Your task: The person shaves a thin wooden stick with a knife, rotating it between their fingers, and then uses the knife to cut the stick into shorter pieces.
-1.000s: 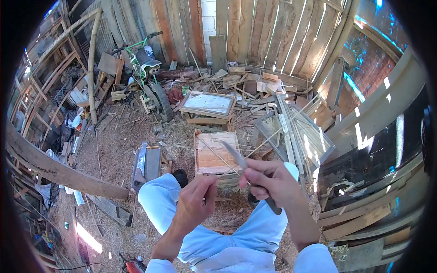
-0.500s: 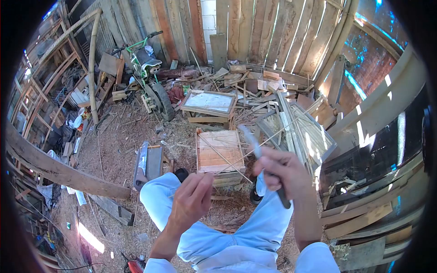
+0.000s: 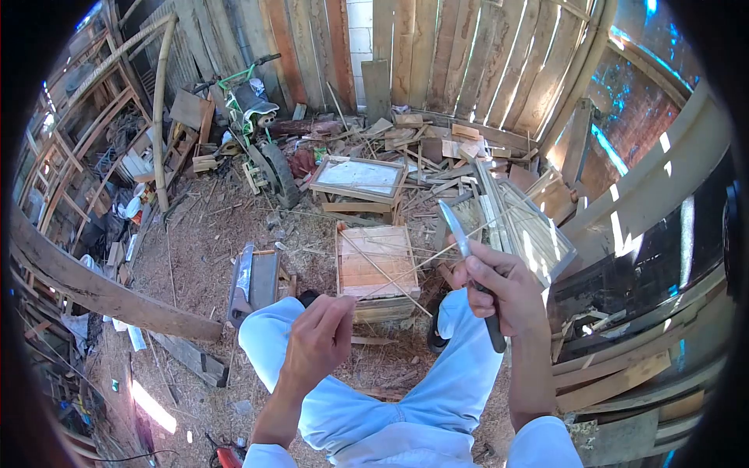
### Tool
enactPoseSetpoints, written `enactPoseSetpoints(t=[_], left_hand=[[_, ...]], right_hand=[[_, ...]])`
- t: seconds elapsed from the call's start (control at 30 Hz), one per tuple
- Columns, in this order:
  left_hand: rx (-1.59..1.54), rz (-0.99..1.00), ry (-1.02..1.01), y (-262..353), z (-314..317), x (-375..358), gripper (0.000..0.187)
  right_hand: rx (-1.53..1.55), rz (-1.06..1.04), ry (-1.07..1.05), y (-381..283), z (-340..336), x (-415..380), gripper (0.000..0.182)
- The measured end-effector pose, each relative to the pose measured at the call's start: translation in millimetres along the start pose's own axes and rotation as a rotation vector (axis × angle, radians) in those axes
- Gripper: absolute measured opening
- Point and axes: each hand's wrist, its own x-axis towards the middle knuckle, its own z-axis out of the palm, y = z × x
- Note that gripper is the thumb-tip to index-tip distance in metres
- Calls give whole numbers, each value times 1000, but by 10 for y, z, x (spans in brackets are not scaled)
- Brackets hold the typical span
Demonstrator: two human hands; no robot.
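Knife (image 3: 456, 226) in curled right fingers (image 3: 487, 278), thin stick (image 3: 423, 264) between pinched left fingers (image 3: 326, 313).

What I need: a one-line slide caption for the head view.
Right hand gripping a knife, left hand curled shut nearby, with wood scraps scattered beyond.

Bright sunlight (image 3: 152, 406) patches the littered floor (image 3: 211, 234) before an upright-plank wall (image 3: 402, 54).
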Motion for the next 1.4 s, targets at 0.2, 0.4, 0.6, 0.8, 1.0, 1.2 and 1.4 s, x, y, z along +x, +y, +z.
enactPoseSetpoints(t=[0.2, 0.4, 0.6, 0.8, 1.0, 1.2, 1.4], left_hand=[[-146, -136, 12, 176, 138, 111, 9], [-124, -161, -38, 56, -23, -21, 13], [-228, -216, -106, 190, 60, 85, 13], [-222, -152, -115, 197, 10, 92, 13], [-194, -203, -108, 176, -36, 15, 13], [-126, -240, -122, -9, -111, -94, 10], [-117, -132, -35, 98, 96, 90, 8]], right_hand=[[-74, 172, -204, 348, 263, -25, 36], [-16, -37, 25, -5, -62, -26, 28], [-9, 177, -234, 286, 245, -49, 30], [-68, 118, -132, 168, 239, -75, 30], [-81, 4, -39, -3, 30, -68, 26], [37, -109, 105, -135, -242, -45, 32], [-55, -86, 108, -14, -48, -17, 32]])
